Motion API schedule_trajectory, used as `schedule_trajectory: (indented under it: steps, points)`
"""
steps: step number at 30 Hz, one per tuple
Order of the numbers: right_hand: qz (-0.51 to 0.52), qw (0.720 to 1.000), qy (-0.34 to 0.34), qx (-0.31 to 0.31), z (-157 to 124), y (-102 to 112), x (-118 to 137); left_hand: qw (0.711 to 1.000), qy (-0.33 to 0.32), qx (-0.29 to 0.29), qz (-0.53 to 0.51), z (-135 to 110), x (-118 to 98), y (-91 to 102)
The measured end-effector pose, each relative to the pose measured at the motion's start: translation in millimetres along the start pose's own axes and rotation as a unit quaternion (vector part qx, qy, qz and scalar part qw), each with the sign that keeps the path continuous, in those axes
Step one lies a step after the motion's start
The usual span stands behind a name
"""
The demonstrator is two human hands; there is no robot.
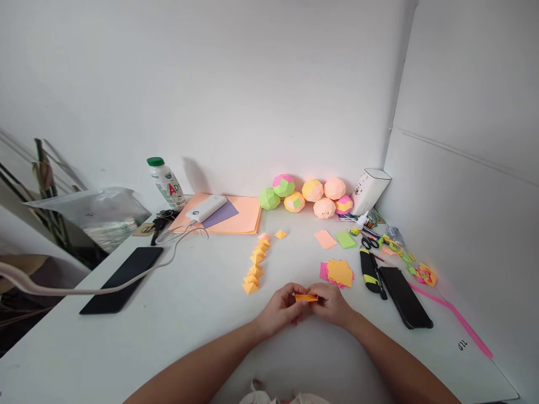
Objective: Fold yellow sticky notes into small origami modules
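Between my two hands, low above the white table, is a small folded piece of orange paper (306, 298). My left hand (280, 306) pinches its left end, and my right hand (332, 304) grips the right end. Just beyond the right hand lies a stack of orange and pink paper squares (339, 273). Left of my hands runs a row of folded orange paper pieces (253, 271), with one more folded piece (280, 234) apart near its far end.
Faceted paper balls (312, 191) stand along the wall. At right lie scissors (369, 242), a yellow-black cutter (369, 272), a phone (405, 297) and a pink strip (467, 325). At left are a bottle (168, 185), a power bank (206, 209) with a cable, and a black slab (122, 280).
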State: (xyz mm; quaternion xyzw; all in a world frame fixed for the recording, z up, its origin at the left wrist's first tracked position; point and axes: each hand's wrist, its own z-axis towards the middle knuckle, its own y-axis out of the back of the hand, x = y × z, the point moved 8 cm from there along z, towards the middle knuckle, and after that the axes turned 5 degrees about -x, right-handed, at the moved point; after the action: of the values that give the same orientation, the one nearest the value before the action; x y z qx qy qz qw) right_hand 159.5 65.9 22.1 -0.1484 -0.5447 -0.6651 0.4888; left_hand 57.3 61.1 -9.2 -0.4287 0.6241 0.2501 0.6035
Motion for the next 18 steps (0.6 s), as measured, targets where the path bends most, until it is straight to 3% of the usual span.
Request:
schedule_trajectory:
  steps: [11,18]
  points:
    - [0.004,1.0,-0.01,-0.002,-2.2,-0.3,-6.7,1.0,0.002,0.011,-0.003,1.0,5.4,0.4]
    - [-0.005,1.0,0.012,-0.012,-0.4,1.3,-1.7,0.998,0.04,-0.047,0.019,5.2,10.2,6.0]
